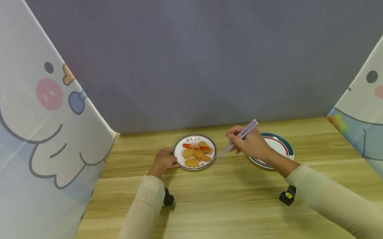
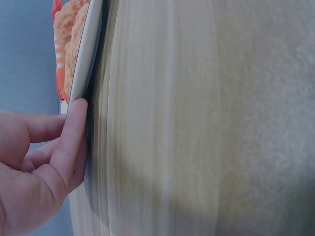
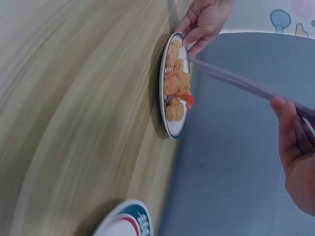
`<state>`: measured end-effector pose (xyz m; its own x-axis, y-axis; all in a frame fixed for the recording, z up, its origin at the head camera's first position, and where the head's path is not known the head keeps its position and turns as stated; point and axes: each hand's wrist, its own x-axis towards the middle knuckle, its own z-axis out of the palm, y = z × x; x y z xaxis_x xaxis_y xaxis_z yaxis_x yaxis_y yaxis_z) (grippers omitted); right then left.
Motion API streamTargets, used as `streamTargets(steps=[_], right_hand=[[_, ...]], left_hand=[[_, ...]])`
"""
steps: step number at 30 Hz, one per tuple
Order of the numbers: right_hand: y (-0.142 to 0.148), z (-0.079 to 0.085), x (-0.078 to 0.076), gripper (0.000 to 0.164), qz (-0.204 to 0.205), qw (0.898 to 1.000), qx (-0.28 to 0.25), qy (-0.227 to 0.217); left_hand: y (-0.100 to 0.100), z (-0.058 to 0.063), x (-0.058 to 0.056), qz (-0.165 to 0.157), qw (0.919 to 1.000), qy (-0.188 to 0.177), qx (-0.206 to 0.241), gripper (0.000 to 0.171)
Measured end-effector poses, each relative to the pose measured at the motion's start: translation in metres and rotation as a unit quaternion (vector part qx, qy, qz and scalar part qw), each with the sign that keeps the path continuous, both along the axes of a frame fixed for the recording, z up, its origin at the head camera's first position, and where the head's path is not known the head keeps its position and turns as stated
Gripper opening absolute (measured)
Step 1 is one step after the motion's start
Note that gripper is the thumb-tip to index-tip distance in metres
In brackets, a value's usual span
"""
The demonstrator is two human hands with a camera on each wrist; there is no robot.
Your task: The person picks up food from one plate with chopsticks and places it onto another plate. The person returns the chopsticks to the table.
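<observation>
My left hand pinches the left rim of a white plate, thumb above and fingers beneath, as the left wrist view shows. On this plate lie several golden breaded fried pieces and a red-orange shrimp-like piece. A pair of pale purple chopsticks is held in my right hand, fingers curled round the upper part. Their thin tips point left and down, close to the plate's right edge in the head view. Nothing is visible between the tips.
A second plate, white with a green rim and red ring, sits on the wooden table partly under my right hand. A grey panel stands behind, with cartoon-printed panels at both sides. Small black devices are at my wrists.
</observation>
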<state>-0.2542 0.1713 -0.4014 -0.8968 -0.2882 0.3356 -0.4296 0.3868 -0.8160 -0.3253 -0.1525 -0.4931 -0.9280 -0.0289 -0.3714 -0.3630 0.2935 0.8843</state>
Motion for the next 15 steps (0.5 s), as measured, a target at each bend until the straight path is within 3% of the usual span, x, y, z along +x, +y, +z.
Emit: streamTargets(steps=[7,15], right_hand=[[-0.015,-0.016,-0.020,0.022,-0.088,0.987,-0.129,-0.032],[-0.031,-0.032,-0.037,0.021,-0.134,0.973,-0.185,-0.045]], left_hand=[[0.000,0.002,0.001,0.001,0.9999,-0.005,-0.015,0.054],[0.001,0.003,0.001,0.001,0.9999,0.001,-0.010,0.055]])
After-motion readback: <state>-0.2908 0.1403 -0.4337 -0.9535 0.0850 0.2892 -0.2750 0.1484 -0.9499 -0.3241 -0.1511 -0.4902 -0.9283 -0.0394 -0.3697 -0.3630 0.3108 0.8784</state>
